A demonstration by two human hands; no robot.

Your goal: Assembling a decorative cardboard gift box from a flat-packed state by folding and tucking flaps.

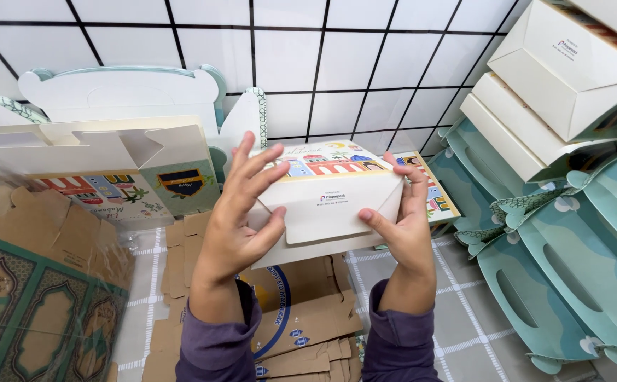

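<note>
In the head view, both hands hold a folded white gift box (326,205) up at the centre of the frame, above the floor and in front of the tiled wall (336,56); the left hand (241,212) clasps its left end, fingers (255,166) spread over the top edge and thumb pressed on the white underside; the right hand (404,226) grips the right end, fingers curled behind and thumb lying on the flap seam; so both hands are closed on the box, neither one nearer than the other; the box's long axis runs left to right across the frame, directly between the two palms; its white bottom with the pointed flaps faces the camera, its coloured printed top edge tilts up and away toward the wall; in the right of the frame lie fanned teal box blanks (570,269) and, above them, a stack of finished white boxes (556,78); in the lower left sit brown printed cardboard sheets (32,297); in the upper left lean unfolded blanks (110,163).
</note>
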